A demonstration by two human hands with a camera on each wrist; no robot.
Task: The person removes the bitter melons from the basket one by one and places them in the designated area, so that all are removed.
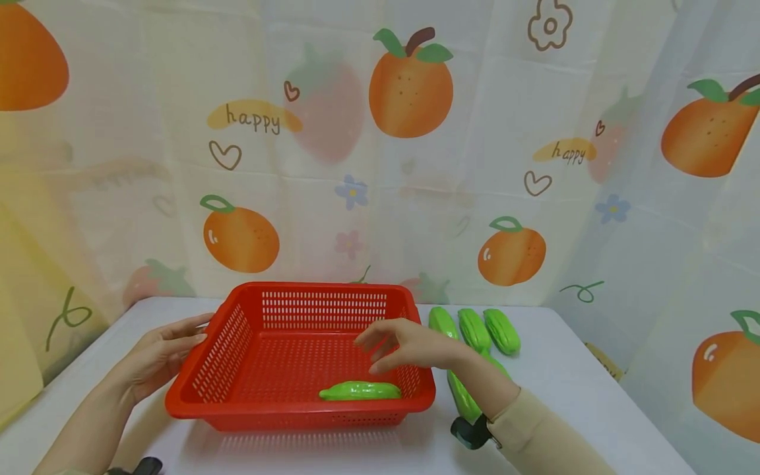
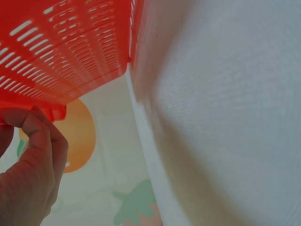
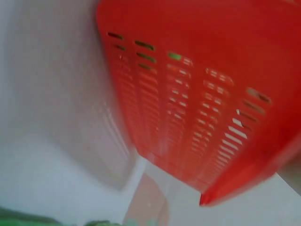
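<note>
A red plastic basket [image 1: 299, 408] with slotted walls stands on the white table. My left hand [image 1: 156, 356] holds its left rim, and the left wrist view has the curled fingers [image 2: 40, 136] at the rim. Inside, near the front right, lies one glossy green bitter melon [image 1: 361, 390] on its side. My right hand [image 1: 410, 343] reaches over the right wall, just above that bitter melon, its fingers loosely bent and holding nothing. In the right wrist view the basket's outer wall [image 3: 188, 122] fills most of the frame and the hand is hidden.
Several more green bitter melons [image 1: 501, 331] lie on the table [image 1: 570, 396] to the right of the basket, some partly behind my right forearm. A fruit-printed curtain [image 1: 392, 198] hangs behind the table and along its sides.
</note>
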